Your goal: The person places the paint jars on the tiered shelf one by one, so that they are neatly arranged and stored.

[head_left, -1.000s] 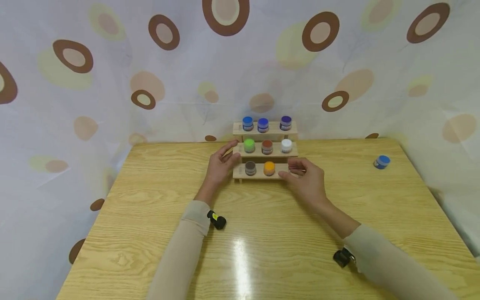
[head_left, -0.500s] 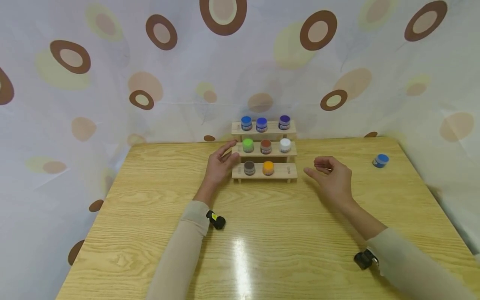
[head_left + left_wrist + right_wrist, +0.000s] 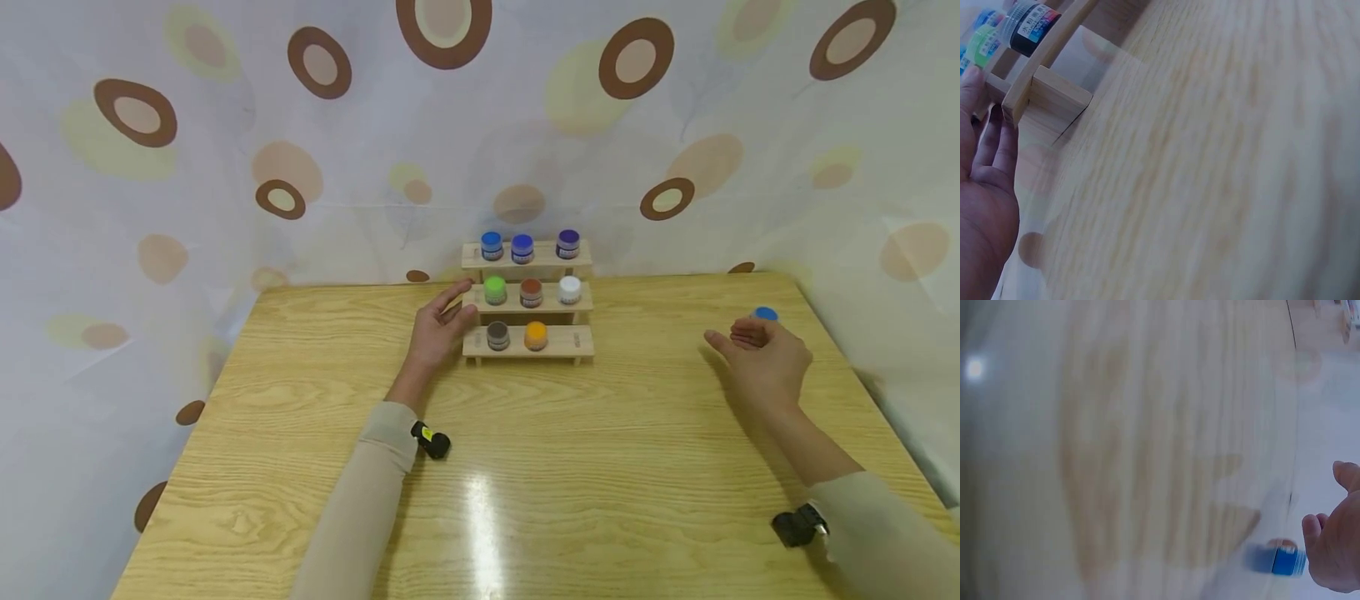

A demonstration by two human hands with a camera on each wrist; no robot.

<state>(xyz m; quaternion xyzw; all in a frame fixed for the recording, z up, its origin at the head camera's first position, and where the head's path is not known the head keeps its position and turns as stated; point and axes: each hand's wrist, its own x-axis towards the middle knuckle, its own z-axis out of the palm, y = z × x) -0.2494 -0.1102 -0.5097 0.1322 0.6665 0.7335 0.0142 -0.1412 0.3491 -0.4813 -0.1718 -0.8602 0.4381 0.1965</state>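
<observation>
A three-tier wooden rack stands at the back of the table with small paint jars on its steps. My left hand holds the rack's left end at the middle step, thumb in front and fingers at the side; in the left wrist view the hand is at the step's end. Over the table at the right, my right hand has its fingers loosely bent and nothing in them. Just behind it is a lone blue-lidded paint jar, partly hidden; the right wrist view shows this blue jar beside the fingers.
The top step carries a light blue jar, a blue jar and a purple jar. Below are green, brown and white jars, then black and orange jars. A patterned curtain hangs behind.
My right hand has left the right end of the bottom step and moved right across the table to the lone blue jar. The left hand stays on the rack.
</observation>
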